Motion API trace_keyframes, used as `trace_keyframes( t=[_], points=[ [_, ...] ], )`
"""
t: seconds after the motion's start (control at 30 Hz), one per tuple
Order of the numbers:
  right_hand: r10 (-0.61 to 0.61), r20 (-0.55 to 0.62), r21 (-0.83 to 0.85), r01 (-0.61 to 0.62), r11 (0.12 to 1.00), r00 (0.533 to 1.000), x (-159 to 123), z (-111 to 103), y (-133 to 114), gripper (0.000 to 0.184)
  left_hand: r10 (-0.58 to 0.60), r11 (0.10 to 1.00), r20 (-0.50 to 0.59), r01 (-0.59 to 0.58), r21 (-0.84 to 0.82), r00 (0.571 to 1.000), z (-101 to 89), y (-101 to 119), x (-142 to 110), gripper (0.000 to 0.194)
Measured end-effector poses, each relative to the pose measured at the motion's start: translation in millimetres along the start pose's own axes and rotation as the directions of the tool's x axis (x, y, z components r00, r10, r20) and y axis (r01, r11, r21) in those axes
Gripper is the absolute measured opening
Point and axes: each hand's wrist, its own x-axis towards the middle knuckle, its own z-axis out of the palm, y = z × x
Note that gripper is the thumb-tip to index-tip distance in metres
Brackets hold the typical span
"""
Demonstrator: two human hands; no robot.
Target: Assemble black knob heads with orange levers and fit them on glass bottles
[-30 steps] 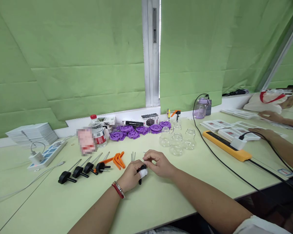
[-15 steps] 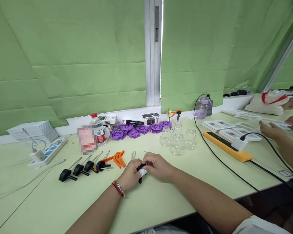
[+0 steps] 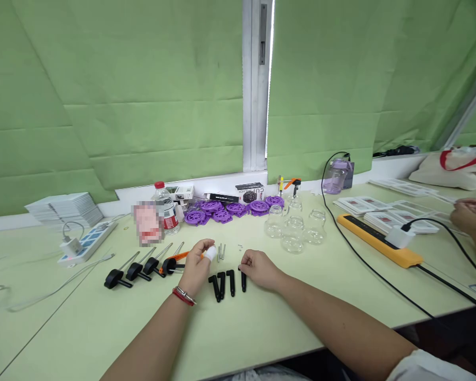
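My left hand (image 3: pixel 198 267) reaches over the orange clip-like parts (image 3: pixel 180 255), its fingers curved and apart, with a white wrap on one digit. It hides most of the orange parts, and I see nothing held in it. My right hand (image 3: pixel 259 270) pinches the upper end of a black L-shaped piece (image 3: pixel 244 282) at the table. Several similar black L-shaped pieces (image 3: pixel 231 283) lie between my hands. Thin metal rods (image 3: pixel 221 252) lie just beyond. Left of my left hand, several black knobs with metal shafts (image 3: pixel 114 278) lie in a row.
Clear glass-like bottles (image 3: pixel 292 235) stand beyond my right hand, with purple wheel-like parts (image 3: pixel 196 216) behind. A drink bottle (image 3: pixel 170 214) stands back left. A yellow power strip (image 3: pixel 381 241) and black cable lie right. Another person's hand (image 3: pixel 472 214) is at the far right.
My hands were together over a black piece and have parted. The left moved left to the orange parts; the right stays at one black piece. The other black pieces are now uncovered.
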Motion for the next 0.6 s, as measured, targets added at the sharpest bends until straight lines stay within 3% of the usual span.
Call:
trace_keyframes(
  t=[0.1,0.27,0.4,0.5,0.6],
  points=[
    [-0.033,0.014,-0.093,0.035,0.995,0.999,-4,2,-7,0.008,-0.013,1.000,-0.061,0.015,0.024,0.998,-3.7,-2,2,0.027],
    [-0.070,0.023,-0.267,0.073,0.961,0.997,-10,0,-17,0.017,0.056,0.993,-0.042,-0.051,0.102,0.998,-6.3,1,-1,0.025],
    [-0.285,0.016,-0.421,0.265,0.868,0.958,-17,3,-32,0.029,0.105,0.986,-0.072,-0.094,0.141,0.992,-9.1,2,-1,0.023],
    [-0.402,0.162,-0.472,0.429,0.771,0.901,-26,14,-46,0.042,0.111,0.988,-0.118,-0.097,0.122,0.987,-12.5,-1,1,0.023],
    [-0.382,0.313,-0.469,0.491,0.734,0.870,-34,29,-56,0.058,0.092,0.990,-0.150,-0.075,0.117,0.984,-16.0,-4,4,0.023]
  ],
)
